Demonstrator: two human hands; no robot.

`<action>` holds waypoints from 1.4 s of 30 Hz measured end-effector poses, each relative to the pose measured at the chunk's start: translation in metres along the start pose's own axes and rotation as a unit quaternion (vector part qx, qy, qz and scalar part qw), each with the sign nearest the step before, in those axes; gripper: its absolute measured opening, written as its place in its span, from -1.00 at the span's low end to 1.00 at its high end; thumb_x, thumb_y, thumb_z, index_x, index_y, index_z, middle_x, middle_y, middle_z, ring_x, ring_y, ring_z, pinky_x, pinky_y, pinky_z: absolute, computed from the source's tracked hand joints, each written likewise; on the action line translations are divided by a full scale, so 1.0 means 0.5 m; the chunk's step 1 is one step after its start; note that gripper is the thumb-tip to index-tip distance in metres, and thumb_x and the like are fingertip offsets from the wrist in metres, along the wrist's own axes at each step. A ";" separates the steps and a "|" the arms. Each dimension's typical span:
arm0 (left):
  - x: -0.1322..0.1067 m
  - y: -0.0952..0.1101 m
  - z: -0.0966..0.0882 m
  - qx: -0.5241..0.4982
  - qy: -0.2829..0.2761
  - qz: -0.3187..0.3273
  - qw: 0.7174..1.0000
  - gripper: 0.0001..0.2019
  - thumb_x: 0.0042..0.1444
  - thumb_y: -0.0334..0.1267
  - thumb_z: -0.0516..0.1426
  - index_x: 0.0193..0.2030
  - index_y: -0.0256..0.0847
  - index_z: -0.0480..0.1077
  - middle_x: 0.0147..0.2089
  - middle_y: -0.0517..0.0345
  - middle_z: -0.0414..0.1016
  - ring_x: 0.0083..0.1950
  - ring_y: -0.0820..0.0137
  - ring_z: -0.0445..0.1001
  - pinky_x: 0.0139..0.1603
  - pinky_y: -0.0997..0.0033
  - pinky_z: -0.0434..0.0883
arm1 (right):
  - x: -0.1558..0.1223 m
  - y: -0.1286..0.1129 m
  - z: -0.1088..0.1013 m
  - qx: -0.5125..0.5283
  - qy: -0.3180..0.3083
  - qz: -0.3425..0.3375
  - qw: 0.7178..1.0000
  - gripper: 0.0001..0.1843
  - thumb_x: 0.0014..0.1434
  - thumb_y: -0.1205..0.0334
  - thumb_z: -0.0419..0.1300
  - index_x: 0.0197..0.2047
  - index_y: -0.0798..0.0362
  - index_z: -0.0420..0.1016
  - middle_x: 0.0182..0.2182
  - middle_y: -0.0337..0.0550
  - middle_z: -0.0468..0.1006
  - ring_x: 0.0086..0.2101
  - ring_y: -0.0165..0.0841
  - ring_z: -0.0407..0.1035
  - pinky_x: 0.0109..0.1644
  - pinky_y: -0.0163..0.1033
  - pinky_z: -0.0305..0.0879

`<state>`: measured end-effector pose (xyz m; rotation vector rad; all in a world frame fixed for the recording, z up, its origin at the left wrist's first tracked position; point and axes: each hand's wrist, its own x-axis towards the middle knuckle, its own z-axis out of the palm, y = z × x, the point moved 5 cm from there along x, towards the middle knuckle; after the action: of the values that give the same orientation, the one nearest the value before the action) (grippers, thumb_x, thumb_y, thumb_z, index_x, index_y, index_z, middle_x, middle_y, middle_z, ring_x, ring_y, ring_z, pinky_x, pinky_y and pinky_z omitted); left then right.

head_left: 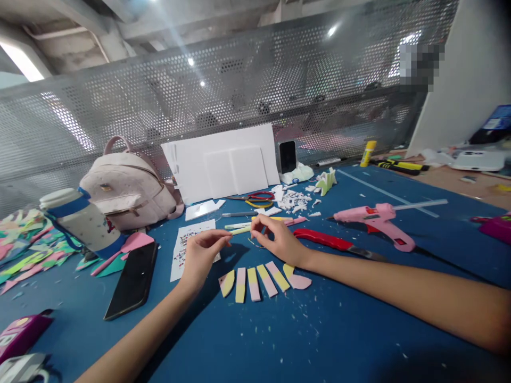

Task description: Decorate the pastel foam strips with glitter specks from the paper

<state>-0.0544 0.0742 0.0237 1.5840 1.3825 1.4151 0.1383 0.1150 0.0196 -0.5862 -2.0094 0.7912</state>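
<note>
So the pink-and-yellow pieces [253,284] are lined up in a row on the blue tabletop [255,340]; call that row the clock centre, 12 on the far side. Left hand [202,252] is up at 10, thumb and fingers drawn close together. Right hand [279,242] is around 12 to 1, fingers curled in. Honestly can't tell if either is pinching something tiny.

Text hunters, bad luck: the printed sheet [178,260] beside the left hand, also at 10, has marks too small to read. Same with the blue label on the white packet [301,174], between 12 and 1, and whatever's on the yellow glue stick [368,153] at 1. Pink glue gun [373,215] and red-handled tool [323,239] both at 2, black phone [133,282] at 9.
</note>
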 end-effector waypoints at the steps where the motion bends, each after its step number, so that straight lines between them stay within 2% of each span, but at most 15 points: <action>1: -0.006 -0.008 0.000 -0.003 -0.003 -0.007 1.000 -0.88 0.03 -0.21 0.28 -0.34 -0.20 0.60 -0.34 0.09 0.63 -0.37 0.36 0.55 -0.30 0.41 0.50 | 0.001 0.001 -0.002 0.007 0.008 0.003 1.000 -0.91 0.34 0.25 0.07 -0.24 0.04 0.32 -0.36 -0.22 0.43 -0.36 -0.39 0.36 -0.35 -0.31 0.24; 9: -0.025 -0.037 0.007 -0.051 -0.015 -0.049 0.997 -0.90 -0.02 -0.29 0.32 -0.33 -0.20 0.59 -0.34 0.12 0.63 -0.42 0.46 0.52 -0.36 0.51 0.47 | 0.006 0.012 -0.012 0.014 0.049 0.015 0.999 -0.90 0.34 0.24 0.09 -0.25 0.03 0.33 -0.36 -0.22 0.41 -0.32 -0.37 0.37 -0.33 -0.29 0.25; 15: -0.021 -0.045 0.009 -0.069 -0.020 -0.033 0.997 -0.89 0.00 -0.30 0.33 -0.31 -0.20 0.55 -0.33 0.15 0.61 -0.31 0.45 0.54 -0.29 0.55 0.45 | 0.003 -0.004 -0.007 0.012 0.021 -0.007 1.000 -0.90 0.35 0.25 0.08 -0.24 0.04 0.33 -0.36 -0.23 0.42 -0.37 -0.40 0.37 -0.34 -0.29 0.27; 26: -0.025 -0.036 0.009 -0.025 -0.029 -0.031 0.999 -0.94 0.02 -0.29 0.31 -0.37 -0.21 0.56 -0.34 0.14 0.61 -0.32 0.45 0.54 -0.27 0.52 0.44 | -0.006 -0.019 0.001 -0.036 -0.014 -0.051 0.998 -0.94 0.32 0.31 0.08 -0.24 0.04 0.33 -0.34 -0.24 0.42 -0.37 -0.44 0.30 -0.34 -0.29 0.22; 35: -0.029 -0.035 0.004 -0.030 -0.028 -0.017 0.999 -0.92 0.03 -0.30 0.30 -0.34 -0.20 0.51 -0.38 0.20 0.55 -0.37 0.48 0.47 -0.33 0.54 0.40 | -0.010 -0.027 0.000 -0.046 -0.015 -0.061 0.997 -0.93 0.31 0.33 0.07 -0.25 0.04 0.32 -0.35 -0.24 0.41 -0.38 -0.43 0.29 -0.34 -0.28 0.21; 42: -0.026 -0.030 0.002 -0.046 -0.026 0.005 0.999 -0.87 0.03 -0.31 0.31 -0.28 -0.19 0.47 -0.34 0.21 0.51 -0.32 0.47 0.47 -0.29 0.54 0.39 | -0.012 -0.030 0.000 -0.039 -0.012 -0.074 0.996 -0.93 0.31 0.31 0.07 -0.25 0.04 0.32 -0.35 -0.22 0.40 -0.38 -0.42 0.28 -0.33 -0.27 0.21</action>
<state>-0.0567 0.0665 0.0056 1.5593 1.2639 1.4135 0.1397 0.1004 0.0270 -0.4685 -2.0863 0.6360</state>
